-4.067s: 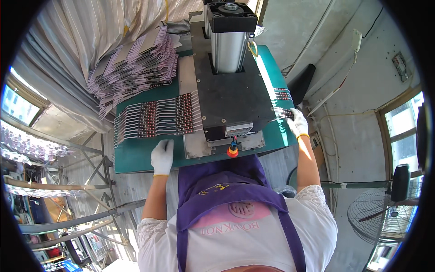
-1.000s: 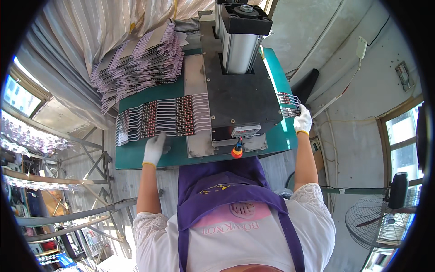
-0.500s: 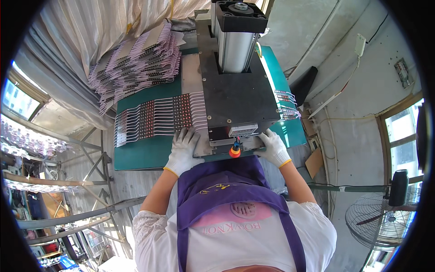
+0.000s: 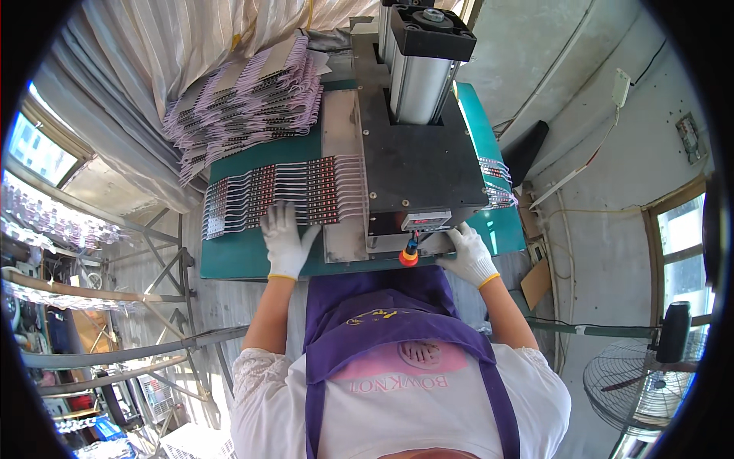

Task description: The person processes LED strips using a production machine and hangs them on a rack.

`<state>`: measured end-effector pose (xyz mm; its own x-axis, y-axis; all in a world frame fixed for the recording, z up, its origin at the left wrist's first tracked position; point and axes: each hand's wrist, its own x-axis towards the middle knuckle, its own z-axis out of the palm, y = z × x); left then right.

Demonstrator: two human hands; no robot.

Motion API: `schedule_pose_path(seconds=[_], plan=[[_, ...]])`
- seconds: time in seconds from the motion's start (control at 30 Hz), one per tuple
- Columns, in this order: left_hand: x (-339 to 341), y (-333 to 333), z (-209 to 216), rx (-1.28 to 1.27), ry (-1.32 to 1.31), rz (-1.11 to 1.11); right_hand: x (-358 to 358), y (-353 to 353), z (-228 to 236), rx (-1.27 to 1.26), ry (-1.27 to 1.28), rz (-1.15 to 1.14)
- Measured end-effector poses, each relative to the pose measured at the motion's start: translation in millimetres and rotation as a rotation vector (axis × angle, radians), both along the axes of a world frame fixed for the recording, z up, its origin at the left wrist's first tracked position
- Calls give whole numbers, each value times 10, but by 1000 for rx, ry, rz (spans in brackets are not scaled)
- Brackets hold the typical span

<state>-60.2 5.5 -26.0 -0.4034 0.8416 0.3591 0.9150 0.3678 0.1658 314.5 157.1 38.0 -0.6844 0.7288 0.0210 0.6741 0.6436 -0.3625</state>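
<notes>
Your left hand [image 4: 287, 239] is pressing flat, fingers spread, on the striped sheet [image 4: 283, 191], steadying it. Your right hand [image 4: 470, 256] is resting open at the press [image 4: 420, 168] base; gripping nothing.

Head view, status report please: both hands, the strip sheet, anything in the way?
Left hand flat on strip sheet. Right hand at press front edge, holding nothing. Nothing blocking.

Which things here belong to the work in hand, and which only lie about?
In use: left hand on strip sheet; right hand at press machine; green table.
Lying about: stacked sheets; fan; white cloth.
</notes>
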Motion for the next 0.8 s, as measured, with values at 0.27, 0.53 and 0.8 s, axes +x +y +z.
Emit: schedule_pose_path(seconds=[0.27, 0.53, 0.8], plan=[[-485, -223, -318, -95, -238, 120, -2, 572, -168, -22, -76, -186], [-607, -345, -82, 696, -723, 837, -102, 1270, -772, 119, -95, -178], [-1448, -571, -66, 1493, -1974, 403, -12, 1223, -889, 228, 54, -205]])
